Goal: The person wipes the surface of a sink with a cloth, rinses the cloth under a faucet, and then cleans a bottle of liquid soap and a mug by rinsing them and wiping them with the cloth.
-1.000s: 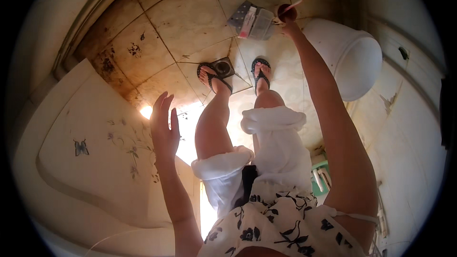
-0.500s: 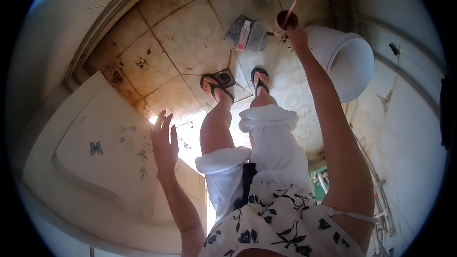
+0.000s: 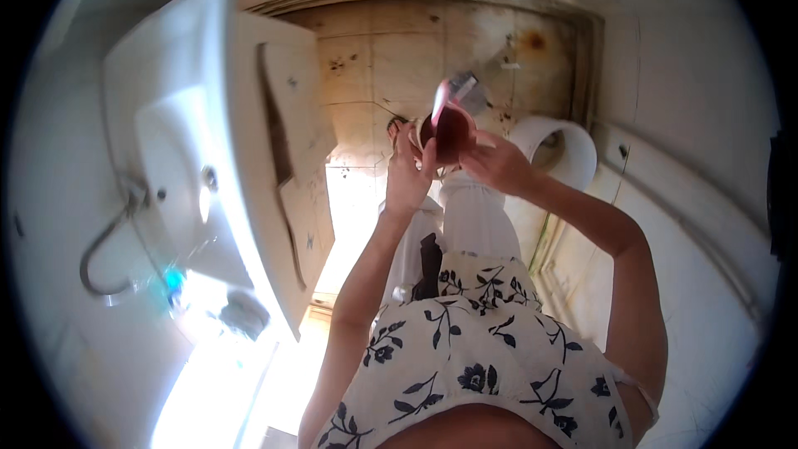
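Observation:
A dark red, pinkish cup point(image 3: 451, 140) is held in front of me, its mouth turned up toward me. My right hand point(image 3: 501, 168) grips it from the right side, fingers wrapped round its wall. On the other side my left hand point(image 3: 410, 173) closes on the cup's left edge, thumb near the rim. A slim pink-and-white stick point(image 3: 440, 104) rises from the cup; its exact kind is blurred. The cup and hands partly cover my feet.
At left stands a white washbasin point(image 3: 179, 150) with a tap hose point(image 3: 93, 262), over a cabinet point(image 3: 287, 116) with an open-looking gap. A white bucket point(image 3: 573, 150) lies on its side at right. A grey box point(image 3: 472, 98) sits on the stained tile floor point(image 3: 399, 58).
My right hand has lifted the cup from near the floor by the bucket toward my middle. My left hand has moved right and taken hold of it. The view has risen, showing the washbasin.

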The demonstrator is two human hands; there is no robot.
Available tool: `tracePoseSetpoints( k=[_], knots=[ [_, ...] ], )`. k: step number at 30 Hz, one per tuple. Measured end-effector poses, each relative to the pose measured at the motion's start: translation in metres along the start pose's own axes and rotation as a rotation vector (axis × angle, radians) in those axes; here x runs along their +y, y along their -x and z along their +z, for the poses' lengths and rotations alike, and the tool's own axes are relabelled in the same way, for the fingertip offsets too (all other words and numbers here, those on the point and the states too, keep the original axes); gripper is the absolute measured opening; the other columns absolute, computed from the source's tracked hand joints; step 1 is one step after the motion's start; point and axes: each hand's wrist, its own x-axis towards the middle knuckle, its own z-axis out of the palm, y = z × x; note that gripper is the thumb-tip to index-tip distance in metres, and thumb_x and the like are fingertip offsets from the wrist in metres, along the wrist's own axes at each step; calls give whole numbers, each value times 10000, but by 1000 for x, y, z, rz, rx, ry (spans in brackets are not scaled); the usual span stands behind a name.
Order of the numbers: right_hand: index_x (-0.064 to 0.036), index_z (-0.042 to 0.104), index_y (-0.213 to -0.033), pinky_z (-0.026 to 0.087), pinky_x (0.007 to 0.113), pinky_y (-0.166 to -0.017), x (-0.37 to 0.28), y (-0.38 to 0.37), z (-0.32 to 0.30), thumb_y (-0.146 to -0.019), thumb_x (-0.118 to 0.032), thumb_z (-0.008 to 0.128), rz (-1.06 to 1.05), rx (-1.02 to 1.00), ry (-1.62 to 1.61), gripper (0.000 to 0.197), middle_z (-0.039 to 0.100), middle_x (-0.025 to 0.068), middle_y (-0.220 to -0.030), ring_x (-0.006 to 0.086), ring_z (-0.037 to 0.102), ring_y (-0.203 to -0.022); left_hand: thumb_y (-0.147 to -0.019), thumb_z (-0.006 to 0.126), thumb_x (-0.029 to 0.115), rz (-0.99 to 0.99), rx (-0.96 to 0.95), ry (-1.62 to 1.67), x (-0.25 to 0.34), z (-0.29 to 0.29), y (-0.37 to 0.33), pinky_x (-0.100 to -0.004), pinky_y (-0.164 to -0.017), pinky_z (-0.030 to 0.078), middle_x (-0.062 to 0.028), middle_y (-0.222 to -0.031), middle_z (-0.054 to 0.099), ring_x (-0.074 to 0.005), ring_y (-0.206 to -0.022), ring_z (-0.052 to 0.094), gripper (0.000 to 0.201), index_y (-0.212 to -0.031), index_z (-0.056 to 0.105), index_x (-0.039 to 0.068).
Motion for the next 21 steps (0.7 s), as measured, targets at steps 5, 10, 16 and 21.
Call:
tracePoseSetpoints(
  k=[5,10,16,21],
  knots=[
    [-83,510,-807,379,319,-688,-56,-32,-56,-633,-171,654,159,194,-346,242,485,-8,-602,128,508,-610,-785,449,131,-156,104,-75,15,-25,47,-399,-583,442,-230,-831,498,-334,-626,551,261,-964,436,-59],
    [-32,536,-871,361,315,-688,-42,-66,-41,-618,-251,694,559,311,-557,370,456,76,-781,217,461,-774,-762,439,86,15,-23,-362,28,-26,40,-423,-504,452,-221,-736,529,-360,-582,551,239,-963,416,-40],
    [0,551,-676,384,279,-688,-41,-78,-20,-779,-229,550,626,366,-996,251,522,63,-758,157,501,-754,-761,445,110,-37,-19,-340,27,-43,47,-439,-523,448,-209,-607,545,-369,-567,545,244,-962,401,-22],
    [-34,462,-743,409,330,-723,-7,-133,-94,-883,-328,331,629,762,-1884,352,523,77,-693,183,529,-692,-785,393,72,-251,189,-244,70,-103,48,-446,-547,435,-239,-672,556,-397,-608,537,225,-977,421,-42]
  ],
)
